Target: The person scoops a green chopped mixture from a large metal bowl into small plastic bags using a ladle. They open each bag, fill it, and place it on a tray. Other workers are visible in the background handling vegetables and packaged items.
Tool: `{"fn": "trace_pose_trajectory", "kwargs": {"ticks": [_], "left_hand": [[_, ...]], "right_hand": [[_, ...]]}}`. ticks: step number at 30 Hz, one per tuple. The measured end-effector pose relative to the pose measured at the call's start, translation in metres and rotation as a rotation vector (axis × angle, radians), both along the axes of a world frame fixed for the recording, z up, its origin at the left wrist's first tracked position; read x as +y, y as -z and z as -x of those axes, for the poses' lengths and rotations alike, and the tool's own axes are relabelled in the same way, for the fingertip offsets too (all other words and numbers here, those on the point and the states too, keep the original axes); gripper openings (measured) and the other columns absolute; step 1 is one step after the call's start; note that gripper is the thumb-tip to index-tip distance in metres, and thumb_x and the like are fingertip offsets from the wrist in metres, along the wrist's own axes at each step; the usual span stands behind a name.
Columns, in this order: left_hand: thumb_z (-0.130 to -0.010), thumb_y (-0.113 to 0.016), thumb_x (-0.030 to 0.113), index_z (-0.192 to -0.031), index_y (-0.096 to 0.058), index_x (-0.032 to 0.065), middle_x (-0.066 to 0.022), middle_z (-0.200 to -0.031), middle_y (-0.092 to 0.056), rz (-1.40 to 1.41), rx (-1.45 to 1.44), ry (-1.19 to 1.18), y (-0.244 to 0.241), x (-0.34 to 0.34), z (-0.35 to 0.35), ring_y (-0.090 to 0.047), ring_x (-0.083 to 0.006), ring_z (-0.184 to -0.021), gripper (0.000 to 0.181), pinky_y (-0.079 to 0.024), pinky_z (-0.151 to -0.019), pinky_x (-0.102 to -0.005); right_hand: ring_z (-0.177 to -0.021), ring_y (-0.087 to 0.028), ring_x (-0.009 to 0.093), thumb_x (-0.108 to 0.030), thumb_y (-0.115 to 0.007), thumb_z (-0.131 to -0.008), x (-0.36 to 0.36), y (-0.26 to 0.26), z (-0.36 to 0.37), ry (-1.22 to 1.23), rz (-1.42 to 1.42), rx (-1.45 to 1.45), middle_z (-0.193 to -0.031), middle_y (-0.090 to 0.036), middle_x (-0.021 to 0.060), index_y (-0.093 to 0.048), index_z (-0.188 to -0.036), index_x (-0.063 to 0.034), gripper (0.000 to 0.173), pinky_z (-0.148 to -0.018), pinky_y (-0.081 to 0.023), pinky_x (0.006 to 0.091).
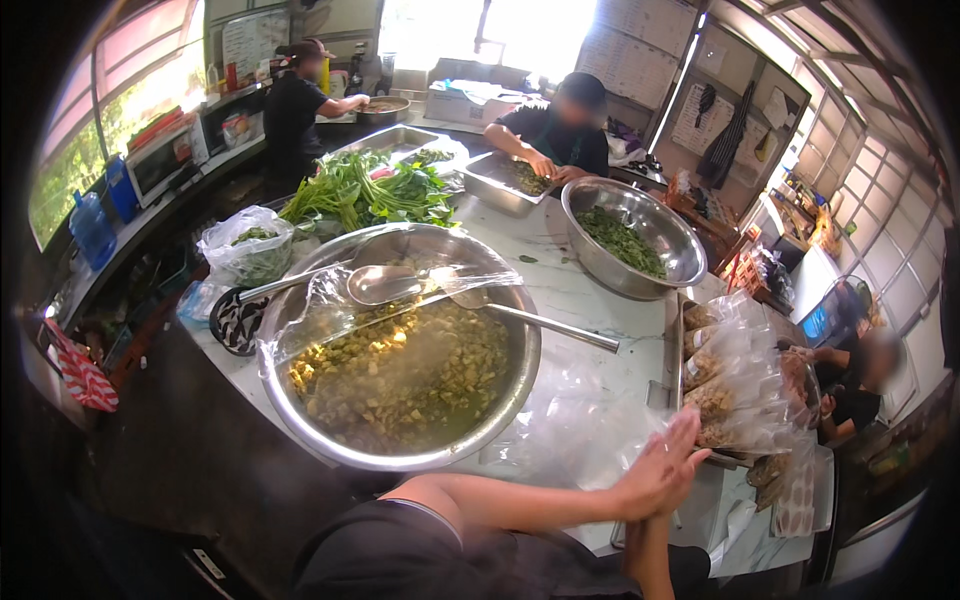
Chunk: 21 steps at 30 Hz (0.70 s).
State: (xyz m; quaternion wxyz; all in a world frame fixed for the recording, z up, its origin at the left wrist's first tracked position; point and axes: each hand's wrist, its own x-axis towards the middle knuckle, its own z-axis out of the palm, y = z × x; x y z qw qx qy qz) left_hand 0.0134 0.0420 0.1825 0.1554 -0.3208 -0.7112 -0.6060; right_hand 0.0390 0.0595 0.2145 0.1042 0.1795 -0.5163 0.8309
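Observation:
My left hand (656, 476) reaches across to the right, its fingers straight and close together. It lies against my right hand (686, 474), which is mostly hidden behind it. Whether anything is pressed between the palms cannot be seen. Clear plastic bags (559, 424) lie loose on the table just left of my hands. Beyond my fingertips, a metal tray (681, 352) holds several filled clear bags (709, 397) with brownish food. Left of me stands a large steel bowl (529, 375) of diced yellowish food (405, 375), partly covered by plastic film (322, 307).
Two metal spoons, one a long-handled serving spoon (555, 326), rest across the bowl. Leafy greens (367, 187), a bag of greens (251, 247) and another steel bowl (592, 259) stand farther back. Co-workers (581, 127) are at the far side, back left and right.

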Motion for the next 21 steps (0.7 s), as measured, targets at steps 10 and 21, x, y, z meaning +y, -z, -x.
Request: {"fn": "trace_pose_trajectory", "kwargs": {"ticks": [10,21], "left_hand": [[-0.099,-0.025,0.050,-0.152,-0.014,0.0099,-0.0135,-0.158,-0.010,-0.086,-0.117,-0.009,0.014,-0.003,0.010,-0.004,-0.0315,-0.146,0.067,-0.007,-0.114,-0.0469],[-0.082,-0.068,0.024,-0.139,-0.039,0.0053,-0.0198,-0.138,-0.039,-0.105,-0.188,-0.003,-0.004,-0.056,0.039,-0.034,-0.0346,-0.132,0.067,-0.028,-0.109,-0.0412]], "right_hand": [[-0.142,-0.021,0.022,-0.040,-0.033,-0.102,0.014,0.010,0.012,-0.047,0.063,-0.065,-0.153,-0.024,0.0118,-0.019,-0.149,-0.0023,0.062,-0.115,-0.015,0.0373],[-0.080,-0.063,0.014,-0.003,-0.072,-0.079,0.070,0.044,-0.001,0.512,-0.353,-0.209,-0.082,-0.067,0.0075,-0.067,-0.084,0.0019,0.009,-0.077,-0.049,0.0269]]}}
